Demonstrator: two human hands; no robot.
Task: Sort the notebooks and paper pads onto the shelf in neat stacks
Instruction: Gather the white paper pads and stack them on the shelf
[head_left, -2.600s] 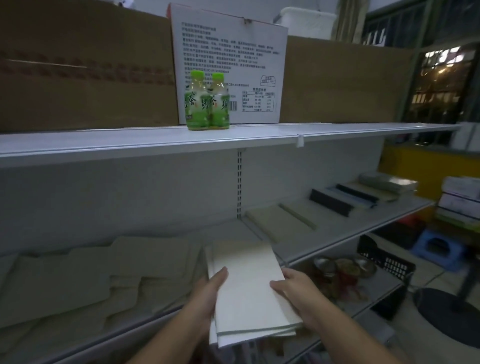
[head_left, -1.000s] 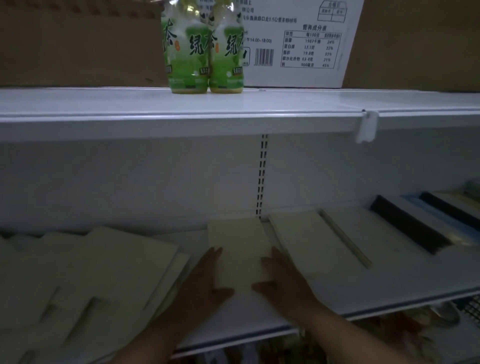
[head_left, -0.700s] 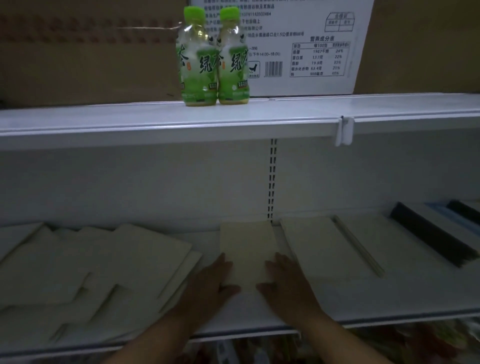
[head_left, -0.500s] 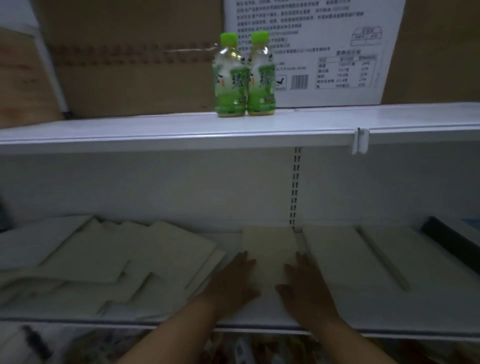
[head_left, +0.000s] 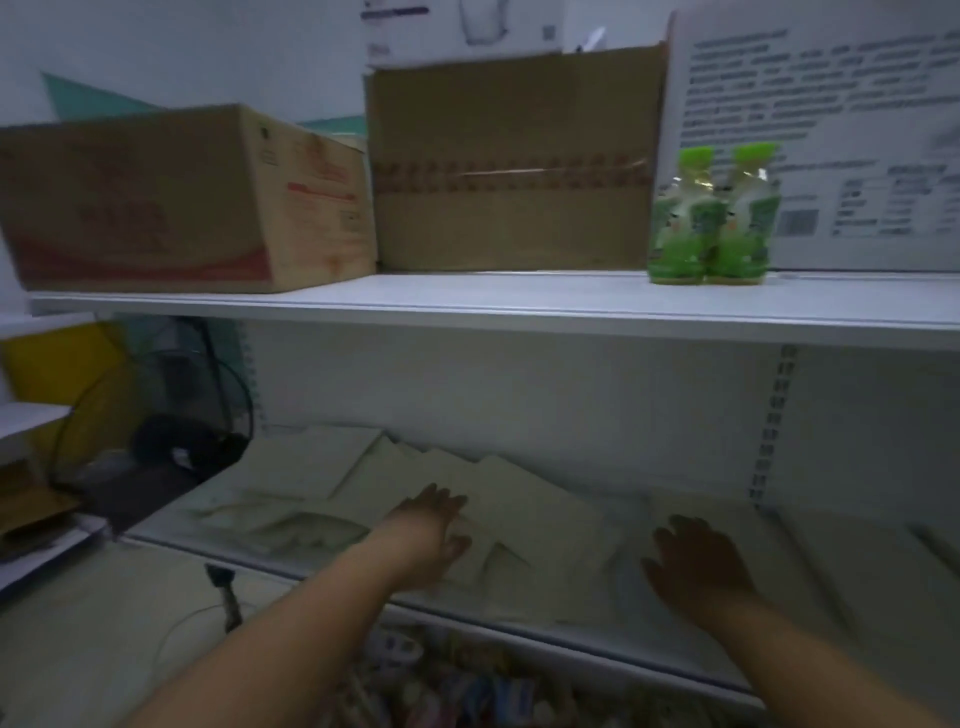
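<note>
The left hand (head_left: 431, 530) is reaching out over a loose, overlapping pile of pale paper pads (head_left: 524, 506) that is lying spread across the left part of the lower shelf (head_left: 519, 618). Its fingers are stretched forward and relaxed, gripping nothing; the blur is hiding whether the fingertips are touching the top pad or hanging just above it. The right hand (head_left: 698, 564) is lying palm down to the right of the pile, fingers straight and slightly spread, holding nothing. The pile is sitting under and between the two hands, nearer the left one. Further flat pads (head_left: 857, 561) are lying to the right of the right hand, dim and hard to separate. On the upper shelf (head_left: 467, 306), two green bottles (head_left: 711, 218) are standing side by side near two cardboard boxes (head_left: 156, 197).
</note>
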